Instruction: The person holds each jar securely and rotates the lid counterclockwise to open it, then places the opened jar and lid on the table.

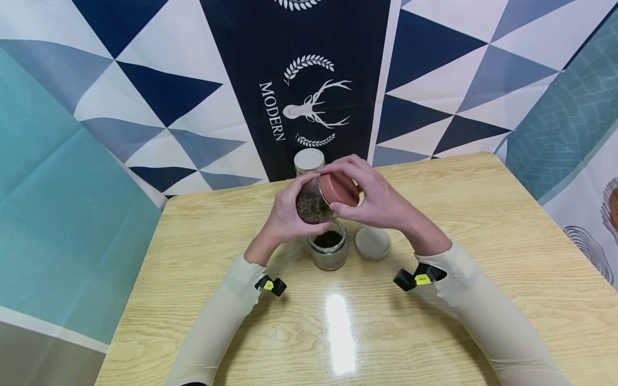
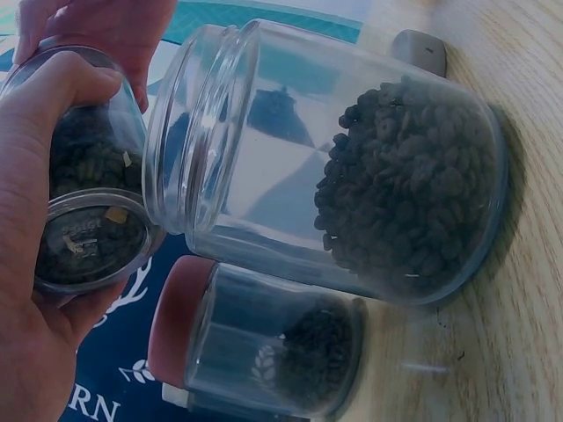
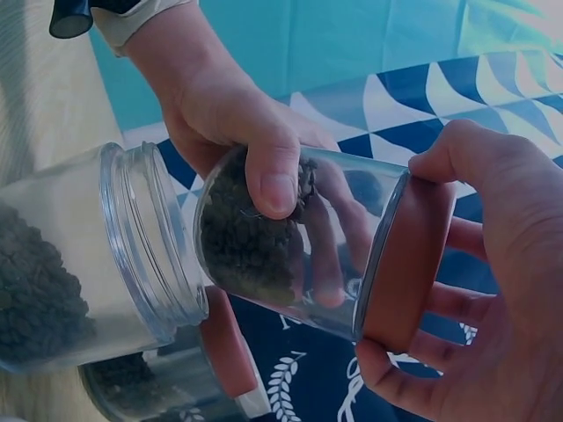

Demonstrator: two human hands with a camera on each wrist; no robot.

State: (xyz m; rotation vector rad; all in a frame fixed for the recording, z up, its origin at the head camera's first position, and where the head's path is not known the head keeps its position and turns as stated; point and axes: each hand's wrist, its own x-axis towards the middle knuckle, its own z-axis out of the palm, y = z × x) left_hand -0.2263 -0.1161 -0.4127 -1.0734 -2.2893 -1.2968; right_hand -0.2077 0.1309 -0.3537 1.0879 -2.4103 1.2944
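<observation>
My left hand [image 1: 284, 217] grips a small clear glass jar [image 1: 311, 205], partly filled with dark beans or pellets. The jar is tilted, with its reddish-brown lid [image 1: 339, 189] towards the right. Thumb and fingers of my right hand [image 1: 375, 195] hold that lid by its rim; in the right wrist view the lid [image 3: 409, 264] sits on the jar's mouth. Just below, an uncovered glass jar [image 1: 330, 260] stands upright on the table, its lower part full of similar dark pieces in the left wrist view. A pale round lid [image 1: 373, 243] lies to its right.
Behind my hands stands a jar with a white lid [image 1: 309, 159]. Another jar with a reddish-brown lid [image 2: 182, 321], holding dark pieces, shows in the left wrist view. The wooden table [image 1: 193, 300] meets a patterned cloth [image 1: 188, 96] at the back.
</observation>
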